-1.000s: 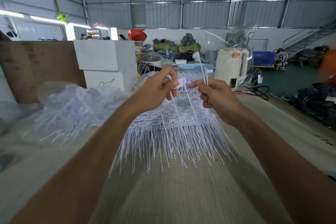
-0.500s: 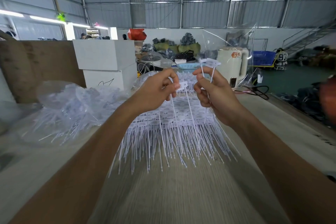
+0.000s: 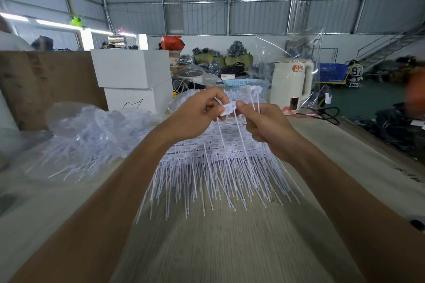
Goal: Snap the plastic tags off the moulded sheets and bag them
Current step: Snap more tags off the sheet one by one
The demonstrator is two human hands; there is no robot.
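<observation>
Above the desk's middle, your left hand (image 3: 195, 112) and right hand (image 3: 264, 126) pinch 1 tag (image 3: 227, 108); the right also grips loose tags. Moulded sheets (image 3: 218, 156) remain; the bag (image 3: 87, 135) at the left edge is partly filled.

1. The right hand (image 3: 266, 125) has moved toward nine o'clock and closed the gap that lay between the hands; its thumb and forefinger now pinch the tag (image 3: 227, 108) held by the left hand (image 3: 197, 114), so both hands grip the same white tab.
2. The loose tags (image 3: 253, 89) in the right hand's fist, which half a second ago stood with their heads at twelve o'clock above the knuckles, now rise behind the fingers, tilted toward eleven.
3. At three o'clock, the blurred orange shape (image 3: 415, 96) at the frame edge has shifted upward.
</observation>
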